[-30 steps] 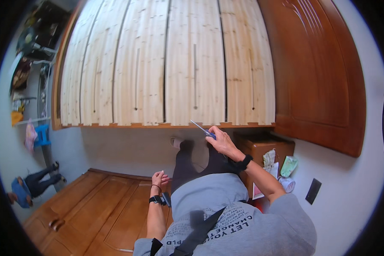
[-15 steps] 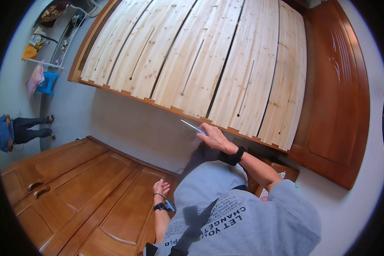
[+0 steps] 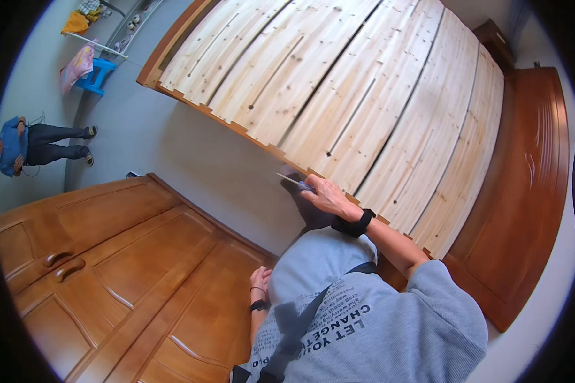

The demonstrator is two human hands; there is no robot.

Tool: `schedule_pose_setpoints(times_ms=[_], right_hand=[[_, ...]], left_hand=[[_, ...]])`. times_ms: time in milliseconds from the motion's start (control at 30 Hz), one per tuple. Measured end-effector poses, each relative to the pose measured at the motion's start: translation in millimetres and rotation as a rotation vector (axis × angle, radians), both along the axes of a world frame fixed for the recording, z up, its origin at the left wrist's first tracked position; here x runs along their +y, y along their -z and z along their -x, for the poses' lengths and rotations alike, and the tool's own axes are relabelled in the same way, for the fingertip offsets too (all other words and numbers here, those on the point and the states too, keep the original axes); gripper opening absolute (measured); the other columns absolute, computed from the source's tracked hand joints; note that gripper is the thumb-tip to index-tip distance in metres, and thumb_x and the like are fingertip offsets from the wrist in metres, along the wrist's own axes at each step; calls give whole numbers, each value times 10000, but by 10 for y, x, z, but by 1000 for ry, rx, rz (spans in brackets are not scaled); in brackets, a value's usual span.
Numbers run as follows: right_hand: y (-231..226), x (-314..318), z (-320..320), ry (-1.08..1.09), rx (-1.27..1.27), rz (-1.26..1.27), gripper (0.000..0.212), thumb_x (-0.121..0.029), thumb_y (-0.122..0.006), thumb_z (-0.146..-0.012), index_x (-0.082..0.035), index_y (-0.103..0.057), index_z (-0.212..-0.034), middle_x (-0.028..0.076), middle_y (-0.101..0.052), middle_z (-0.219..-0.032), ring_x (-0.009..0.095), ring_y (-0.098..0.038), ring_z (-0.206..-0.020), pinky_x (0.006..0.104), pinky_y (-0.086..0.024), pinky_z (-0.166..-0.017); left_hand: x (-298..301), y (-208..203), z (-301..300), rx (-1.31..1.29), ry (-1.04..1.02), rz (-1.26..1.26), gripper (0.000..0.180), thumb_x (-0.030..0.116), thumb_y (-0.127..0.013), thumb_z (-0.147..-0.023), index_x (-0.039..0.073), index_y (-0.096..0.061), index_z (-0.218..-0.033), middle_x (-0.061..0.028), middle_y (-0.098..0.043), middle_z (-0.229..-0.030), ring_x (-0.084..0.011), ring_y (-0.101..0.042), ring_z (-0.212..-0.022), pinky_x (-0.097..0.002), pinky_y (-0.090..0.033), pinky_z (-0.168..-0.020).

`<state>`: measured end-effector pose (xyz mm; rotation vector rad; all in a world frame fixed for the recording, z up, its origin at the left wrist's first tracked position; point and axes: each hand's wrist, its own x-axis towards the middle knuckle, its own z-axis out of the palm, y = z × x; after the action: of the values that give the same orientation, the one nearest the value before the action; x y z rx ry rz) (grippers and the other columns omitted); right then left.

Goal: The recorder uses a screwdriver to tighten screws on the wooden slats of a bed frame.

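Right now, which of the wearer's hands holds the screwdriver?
The right hand: the screwdriver juts from its grip. The left hand, beside the grey shirt, shows no tool.

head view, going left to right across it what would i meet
Another person's blue shirt, blue stool, left hand, screwdriver-like tool, right hand gripping it, reddish-brown wooden panel.

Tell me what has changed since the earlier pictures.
The view swung left: the bed shifted right and tilted clockwise in the picture, and the wardrobe fills more of it. The left hand came in beside the shirt. Nothing visibly grasped or released. Unchanged: the right hand holds the screwdriver.
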<state>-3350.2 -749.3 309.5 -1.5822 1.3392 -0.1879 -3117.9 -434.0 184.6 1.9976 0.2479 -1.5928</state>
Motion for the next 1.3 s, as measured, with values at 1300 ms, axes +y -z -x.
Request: schedule_pose_setpoints(times_ms=[1300], right_hand=[[145,-2921,-5391,-83,108,-28,282,-264,-529,-726,-25,-522,-875,194,-569,-758,338,-551,-734,409,-430,-651]], left_hand=[[-3164,38,-6171,-40,-71,-8,391,361,-521,-772,38,-468,-987,-121,-554,-885,-241,-559,-778,-366,-463,-650]])
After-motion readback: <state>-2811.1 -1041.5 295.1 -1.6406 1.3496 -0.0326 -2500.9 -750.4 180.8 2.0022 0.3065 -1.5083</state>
